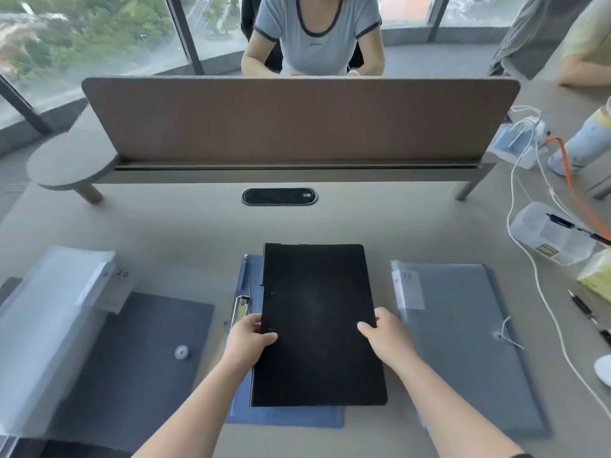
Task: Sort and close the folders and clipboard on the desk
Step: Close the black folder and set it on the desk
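Observation:
A closed black folder (317, 325) lies in the middle of the desk on top of a blue clipboard (284, 416), whose metal clip (240, 309) and pen show at the left. My left hand (249, 338) grips the black folder's left edge and my right hand (385, 332) grips its right edge. A grey folder (463, 342) with a string tie lies closed at the right. At the left a dark navy folder (139, 358) with a button lies flat, and an open translucent display book (53, 325) overlaps it.
A brown divider panel (297, 120) stands across the desk's far side, with a cable port (279, 196) in front. At the right are white and orange cables (535, 259), a clear plastic box (552, 233), pens (585, 312) and a tissue pack. People sit beyond the divider.

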The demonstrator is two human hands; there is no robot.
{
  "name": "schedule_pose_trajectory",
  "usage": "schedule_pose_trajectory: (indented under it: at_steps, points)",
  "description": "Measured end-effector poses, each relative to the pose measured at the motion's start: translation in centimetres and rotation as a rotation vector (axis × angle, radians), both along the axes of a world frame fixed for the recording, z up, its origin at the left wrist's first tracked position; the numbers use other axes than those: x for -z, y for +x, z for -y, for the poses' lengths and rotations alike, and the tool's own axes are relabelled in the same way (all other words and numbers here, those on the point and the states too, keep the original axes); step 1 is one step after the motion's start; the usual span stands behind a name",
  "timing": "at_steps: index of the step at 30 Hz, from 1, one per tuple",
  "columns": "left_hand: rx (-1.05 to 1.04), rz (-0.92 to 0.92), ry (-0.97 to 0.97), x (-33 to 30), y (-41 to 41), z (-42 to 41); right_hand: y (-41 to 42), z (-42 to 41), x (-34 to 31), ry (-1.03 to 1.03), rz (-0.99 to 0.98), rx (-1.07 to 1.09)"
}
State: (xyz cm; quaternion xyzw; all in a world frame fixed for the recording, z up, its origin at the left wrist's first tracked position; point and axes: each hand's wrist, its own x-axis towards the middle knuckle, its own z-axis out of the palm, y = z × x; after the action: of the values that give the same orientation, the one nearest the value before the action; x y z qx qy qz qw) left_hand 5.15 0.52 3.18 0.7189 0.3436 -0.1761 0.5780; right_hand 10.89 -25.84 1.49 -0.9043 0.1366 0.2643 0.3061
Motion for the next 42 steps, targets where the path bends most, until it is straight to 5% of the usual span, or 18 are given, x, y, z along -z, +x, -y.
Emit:
schedule_pose_trajectory:
  at_steps: [9,23,42]
  points:
    - [0.036,-0.022,0.241,0.4,0.7,1.0,0.1,-0.3,0.0,-0.07,0.005,-0.015]
    - [0.212,0.106,0.122,-1.8,4.3,10.8,1.5,11.8,-2.6,-0.018,0.231,0.257]
    - [0.348,0.071,0.244,0.1,3.7,25.0,-1.1,25.4,0.3,-0.125,0.123,0.347]
